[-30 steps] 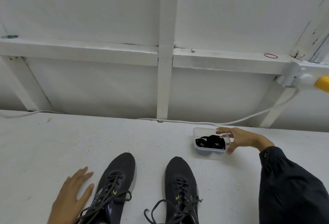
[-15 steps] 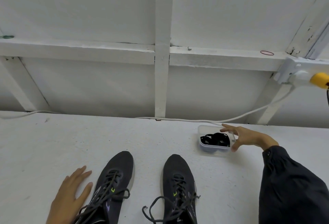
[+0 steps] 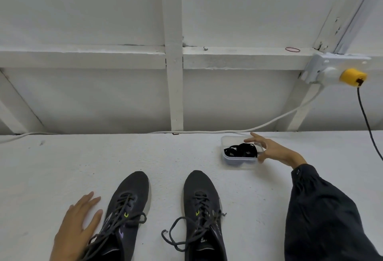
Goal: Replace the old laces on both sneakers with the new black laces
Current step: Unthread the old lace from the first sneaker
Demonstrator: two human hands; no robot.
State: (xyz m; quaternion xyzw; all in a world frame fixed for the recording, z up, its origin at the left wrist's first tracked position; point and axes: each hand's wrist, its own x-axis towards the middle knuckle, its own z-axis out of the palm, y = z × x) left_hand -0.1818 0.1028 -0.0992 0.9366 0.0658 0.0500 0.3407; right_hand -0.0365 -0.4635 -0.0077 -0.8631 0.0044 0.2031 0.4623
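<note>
White-painted boarding and framing back a pale bench where a re-lacing job looks barely begun. The right hand [image 3: 271,150] reaches forward, its grip apart, fingers [image 3: 251,136] straight and spread over the right end of a clear plastic container [image 3: 236,162]. The thumb is low at the near wall. Blur at that edge makes it hard to say whether any digit actually touches the plastic. Inside the container lies a loose bundle of new black laces [image 3: 241,149], none of it lifted out. A dark sleeve [image 3: 323,215] covers the arm to the wrist.

Nearer the camera, two dark sneakers stand side by side, toes pointing away. The left sneaker [image 3: 126,202] and right sneaker [image 3: 204,202] both carry their old grey laces [image 3: 199,213] through the eyelets, ends untied and trailing. The left hand [image 3: 76,231] lies flat on the bench, its grip apart and empty, just beside the left sneaker.

A white cable [image 3: 269,122] runs along the wall foot just behind the container, up to a socket box [image 3: 323,67] with a yellow plug [image 3: 352,77].

The likely trouble is that a light container taken by one end could skid or tip and spill the bundle. Fingers reaching past the far rim could also catch the cable.
</note>
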